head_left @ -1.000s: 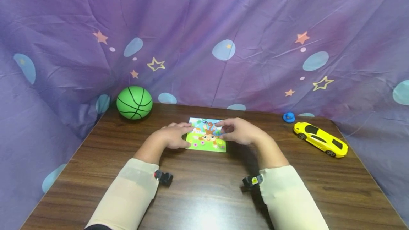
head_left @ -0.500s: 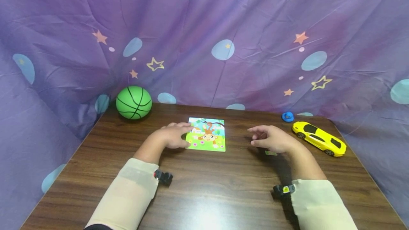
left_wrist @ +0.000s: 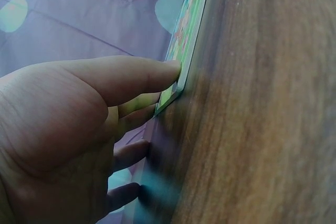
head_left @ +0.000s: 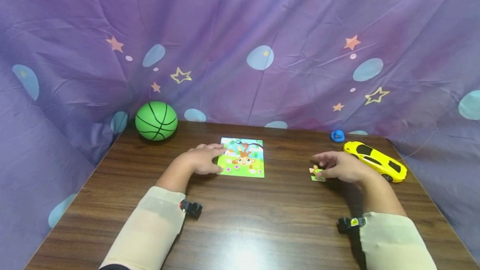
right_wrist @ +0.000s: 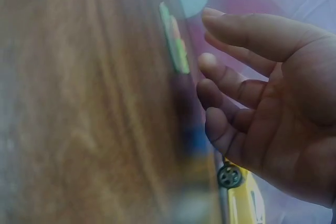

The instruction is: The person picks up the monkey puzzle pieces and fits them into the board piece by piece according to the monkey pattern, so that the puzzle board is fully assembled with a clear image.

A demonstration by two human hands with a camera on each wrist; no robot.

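Note:
A puzzle board (head_left: 244, 166) with a picture of a monkey hanging upside down lies flat on the table. My left hand (head_left: 202, 158) stays at the board's left side, its thumb touching the near corner and its fingers fairly straight. In the left wrist view the thumb (left_wrist: 142, 77) rests on the board's edge (left_wrist: 184, 51). To the right, a loose jigsaw piece (head_left: 317, 174), green with some orange, lies on the table. Over it hovers my right hand (head_left: 343, 166), fingers loosely bent and holding nothing. The right wrist view shows a gap between the fingertips and the jigsaw piece (right_wrist: 176, 40).
A yellow toy car (head_left: 376, 161) stands just behind my right hand, which partly covers it. Beyond the car is a small blue rubber duck (head_left: 337, 136). At the back left sits a green ball (head_left: 156, 121). A purple curtain (head_left: 225, 45) encloses the wooden table (head_left: 240, 220).
My right hand has left the board's right edge and moved right to the loose jigsaw piece, which was hidden and then mostly covered. The left hand keeps its place at the board.

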